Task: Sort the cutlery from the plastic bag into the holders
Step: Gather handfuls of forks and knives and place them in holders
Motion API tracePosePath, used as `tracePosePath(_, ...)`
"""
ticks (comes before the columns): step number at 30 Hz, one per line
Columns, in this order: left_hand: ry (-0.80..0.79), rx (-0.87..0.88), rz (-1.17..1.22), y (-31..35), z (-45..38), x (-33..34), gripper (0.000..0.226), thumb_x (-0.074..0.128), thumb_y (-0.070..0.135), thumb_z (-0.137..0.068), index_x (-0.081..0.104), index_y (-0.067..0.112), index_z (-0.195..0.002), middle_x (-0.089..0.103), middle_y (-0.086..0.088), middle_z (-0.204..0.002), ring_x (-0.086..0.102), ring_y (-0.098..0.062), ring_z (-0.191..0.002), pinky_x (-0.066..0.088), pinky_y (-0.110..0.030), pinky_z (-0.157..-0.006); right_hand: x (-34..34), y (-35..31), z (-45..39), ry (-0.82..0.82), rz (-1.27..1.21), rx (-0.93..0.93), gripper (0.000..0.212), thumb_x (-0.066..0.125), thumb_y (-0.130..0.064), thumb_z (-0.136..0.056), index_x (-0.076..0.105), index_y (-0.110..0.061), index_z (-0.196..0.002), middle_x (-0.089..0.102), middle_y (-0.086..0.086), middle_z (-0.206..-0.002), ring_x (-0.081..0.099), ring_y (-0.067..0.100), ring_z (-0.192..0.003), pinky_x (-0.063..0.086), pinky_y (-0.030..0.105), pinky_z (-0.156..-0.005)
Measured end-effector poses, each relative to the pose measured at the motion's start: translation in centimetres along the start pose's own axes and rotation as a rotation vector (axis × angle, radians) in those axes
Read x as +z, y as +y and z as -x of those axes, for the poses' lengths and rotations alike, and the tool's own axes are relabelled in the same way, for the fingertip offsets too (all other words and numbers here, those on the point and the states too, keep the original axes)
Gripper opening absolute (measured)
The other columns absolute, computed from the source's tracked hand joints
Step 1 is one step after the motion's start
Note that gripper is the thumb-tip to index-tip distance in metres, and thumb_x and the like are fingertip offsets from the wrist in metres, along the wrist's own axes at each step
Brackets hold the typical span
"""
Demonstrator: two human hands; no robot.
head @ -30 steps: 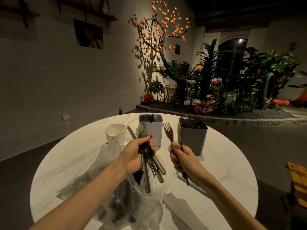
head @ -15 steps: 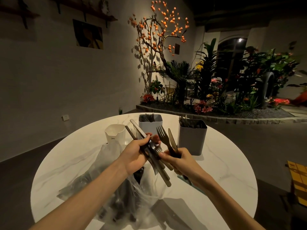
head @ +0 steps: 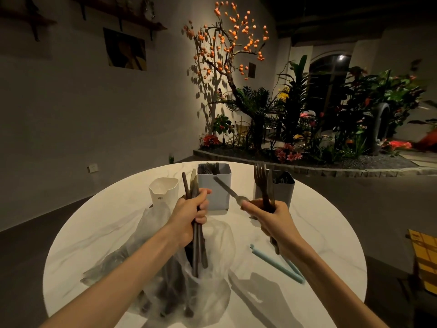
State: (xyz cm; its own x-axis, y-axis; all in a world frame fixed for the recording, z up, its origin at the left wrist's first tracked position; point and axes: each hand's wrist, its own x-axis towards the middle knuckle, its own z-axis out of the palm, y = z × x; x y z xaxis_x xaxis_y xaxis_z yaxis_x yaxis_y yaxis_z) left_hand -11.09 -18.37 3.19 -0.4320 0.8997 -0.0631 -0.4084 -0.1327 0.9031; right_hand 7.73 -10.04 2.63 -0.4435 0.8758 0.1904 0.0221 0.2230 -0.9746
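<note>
While the left hand [head: 189, 216] is wrapped tight round a bunch of dark cutlery [head: 196, 233], the right hand [head: 269, 218] grips a fork [head: 260, 178] and a knife [head: 271, 185] that stand up straight. The right hand also pinches a third piece [head: 228, 190] (its handle slants up to the left, in front of the middle holder) between thumb and fingertip. I cannot tell what kind of piece it is.

The bunch in the left hand points up at the top and reaches down into the clear plastic bag [head: 212, 268]. The bag lies crumpled on the round white table [head: 319, 233], with more dark cutlery inside it.

Three holders stand at the far side of the table. The white holder [head: 163, 191] is on the left, just behind the bag. The middle grey holder [head: 217, 185] has cutlery in it. The right grey holder [head: 283, 190], behind the right hand, has cutlery too.

Two light blue sticks [head: 276, 263] lie on the table under the right arm.
</note>
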Motion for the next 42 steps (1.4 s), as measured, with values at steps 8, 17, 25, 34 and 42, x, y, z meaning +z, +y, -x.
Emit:
tracePosePath(8,-0.160,0.313,-0.764,0.6,0.7,1.5,0.038,0.085,0.019,-0.080,0.071,0.033,-0.113,0.042,0.004,-0.055,0.054,-0.017,-0.057,0.056,-0.029,-0.069,-2.0,-3.0,-0.5,-0.291,0.040,-0.014,0.023,0.073,-0.024,-0.090,0.072,-0.002,-0.083,0.041,0.002,-0.052,0.030,0.009,-0.045,0.028,0.019,-0.043)
tracePosePath(17,-0.043,0.240,-0.574,0.2,1.2,3.8,0.017,0.068,0.031,-0.095,0.073,0.017,-0.087,0.052,0.014,-0.050,0.044,-0.007,-0.050,0.037,-0.021,-0.055,-1.4,-2.9,-1.1,-0.121,-0.168,-0.053,0.043,0.051,-0.053,-0.098,0.070,-0.014,-0.102,0.037,-0.003,-0.061,0.027,0.011,-0.052,0.022,0.023,-0.046)
tracePosePath(25,-0.137,0.137,-0.381,0.0,1.7,4.6,0.026,0.064,0.026,-0.098,0.069,0.004,-0.087,0.056,-0.006,-0.064,0.037,-0.009,-0.043,0.030,-0.021,-0.044,2.0,-1.2,0.9,-0.129,-0.015,-0.167,0.023,0.046,-0.039,-0.105,0.067,-0.032,-0.104,0.059,-0.020,-0.059,0.053,-0.003,-0.054,0.040,0.009,-0.051)
tracePosePath(34,-0.253,-0.183,-0.037,0.0,1.6,3.4,0.036,0.062,0.037,-0.098,0.073,0.013,-0.074,0.041,0.000,-0.064,0.032,-0.005,-0.045,0.027,-0.014,-0.040,2.3,-0.2,0.7,-0.205,-0.056,-0.107,0.027,0.053,-0.038,-0.101,0.068,-0.015,-0.103,0.057,-0.005,-0.063,0.051,0.003,-0.055,0.041,0.014,-0.053)
tracePosePath(42,-0.199,-0.285,0.307,-0.4,0.8,2.1,0.024,0.048,0.012,-0.097,0.058,0.000,-0.115,0.048,-0.007,-0.076,0.042,-0.013,-0.060,0.040,-0.023,-0.053,1.9,1.0,0.2,-0.164,-0.250,0.115,0.031,0.043,-0.031,-0.108,0.059,-0.006,-0.099,0.045,-0.002,-0.059,0.044,0.009,-0.049,0.035,0.020,-0.047)
